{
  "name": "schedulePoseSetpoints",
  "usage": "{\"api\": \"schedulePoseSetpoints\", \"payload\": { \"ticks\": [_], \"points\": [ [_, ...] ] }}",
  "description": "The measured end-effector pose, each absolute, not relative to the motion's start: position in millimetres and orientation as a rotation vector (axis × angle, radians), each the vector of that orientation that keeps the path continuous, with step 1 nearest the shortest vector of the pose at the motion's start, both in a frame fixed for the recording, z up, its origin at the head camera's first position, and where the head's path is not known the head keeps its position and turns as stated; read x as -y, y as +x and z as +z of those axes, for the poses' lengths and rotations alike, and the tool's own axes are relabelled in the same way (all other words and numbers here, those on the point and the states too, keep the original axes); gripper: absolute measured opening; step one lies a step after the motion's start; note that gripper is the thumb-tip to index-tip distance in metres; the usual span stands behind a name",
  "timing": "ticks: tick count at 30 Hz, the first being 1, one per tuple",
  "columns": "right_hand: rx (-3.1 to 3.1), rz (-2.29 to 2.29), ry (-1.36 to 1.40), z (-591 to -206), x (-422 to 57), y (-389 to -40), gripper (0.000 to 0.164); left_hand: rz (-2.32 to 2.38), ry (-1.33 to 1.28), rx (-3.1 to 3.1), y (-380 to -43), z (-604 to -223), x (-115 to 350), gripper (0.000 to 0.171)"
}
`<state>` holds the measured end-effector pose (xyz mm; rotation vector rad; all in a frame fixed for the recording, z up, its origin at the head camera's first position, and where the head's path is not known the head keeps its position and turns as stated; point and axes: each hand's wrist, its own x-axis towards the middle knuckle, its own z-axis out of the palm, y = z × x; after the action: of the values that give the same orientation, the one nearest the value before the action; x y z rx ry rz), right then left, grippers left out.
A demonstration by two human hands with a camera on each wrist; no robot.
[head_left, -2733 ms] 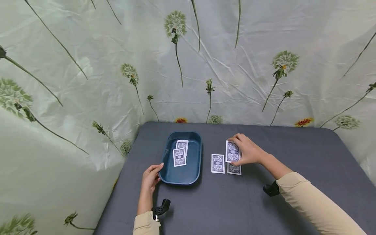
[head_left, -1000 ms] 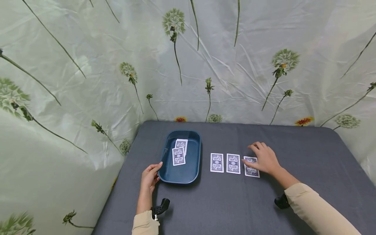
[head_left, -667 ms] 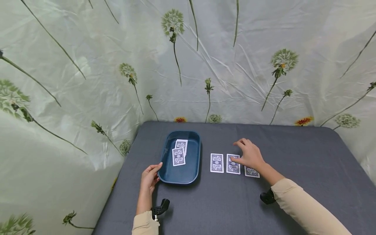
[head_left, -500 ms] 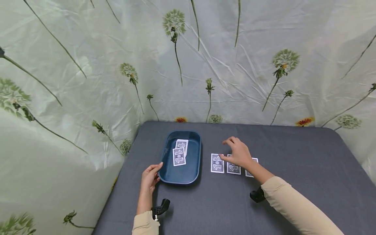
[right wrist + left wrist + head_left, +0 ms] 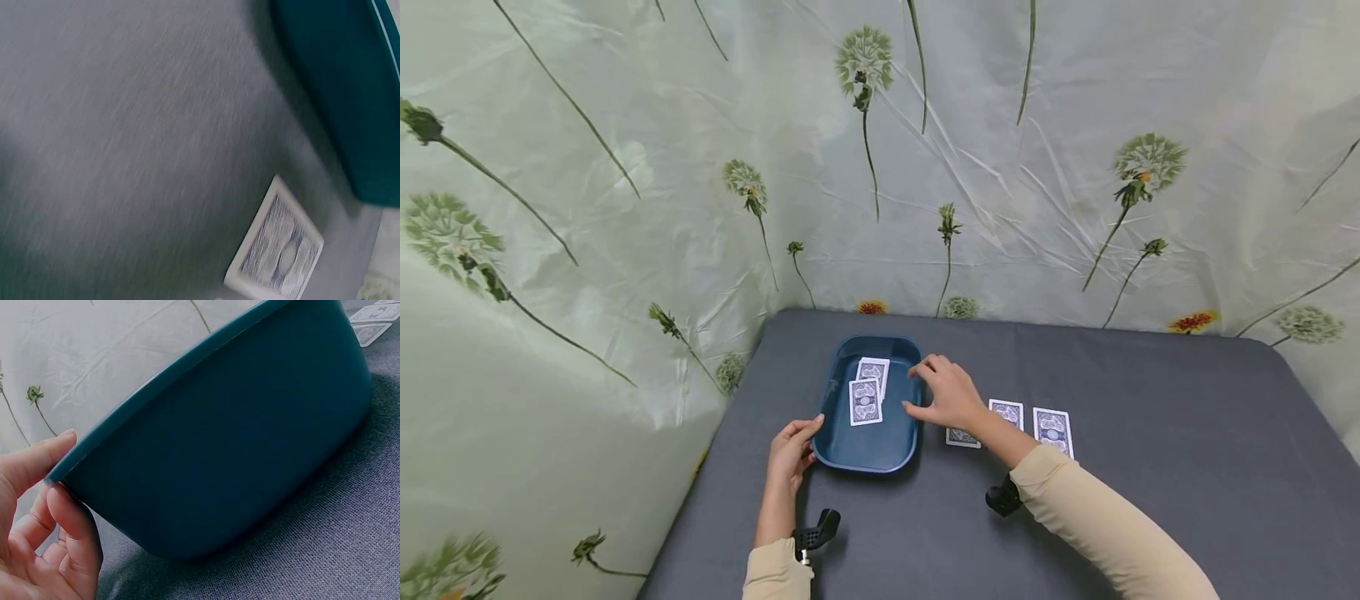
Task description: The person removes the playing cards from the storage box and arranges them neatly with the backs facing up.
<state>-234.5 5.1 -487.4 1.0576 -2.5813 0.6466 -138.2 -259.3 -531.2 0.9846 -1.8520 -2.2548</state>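
My left hand (image 5: 790,452) pinches the rim of a blue plastic tray (image 5: 219,437) at its near left corner, thumb over the edge and fingers curled beneath. Inside the tray lie a few overlapping playing cards (image 5: 866,402), backs up. Over the tray's right rim hovers my right hand (image 5: 951,396), thumb and fingers spread apart with nothing between them. Three face-down cards lie in a row right of the tray: the nearest card (image 5: 963,437) is mostly covered by the right hand, the middle card (image 5: 1007,412) partly by the forearm, and the far-right card (image 5: 1052,429) shows mostly.
A dark grey cloth (image 5: 1180,467) covers the table. Behind and to the left hangs a pale floral curtain (image 5: 1000,167). Each wrist wears a black camera mount, such as the left mount (image 5: 820,530).
My right hand laid a card down at the right end of the row, let go, and swept left over the cards to the tray. My left hand stays on the rim.
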Motion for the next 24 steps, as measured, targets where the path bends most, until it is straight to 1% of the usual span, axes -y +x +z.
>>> {"api": "schedulePoseSetpoints", "payload": {
  "ticks": [11, 19, 24],
  "points": [
    [2.615, 0.636, 1.185, -491.3, 40.3, -236.4, 0.049, -2.214, 1.001, 1.864, -142.9, -531.5, 262.1, 0.025],
    [2.747, 0.569, 1.28, -504.7, 72.2, -231.8, 0.073, -2.203, 0.981, 1.88, -138.0, -532.2, 263.1, 0.023],
    [2.868, 0.437, 1.253, -512.0, 80.6, -232.6, 0.085, -2.217, 0.953, 1.886, -137.0, -533.3, 261.4, 0.022]
  ]
}}
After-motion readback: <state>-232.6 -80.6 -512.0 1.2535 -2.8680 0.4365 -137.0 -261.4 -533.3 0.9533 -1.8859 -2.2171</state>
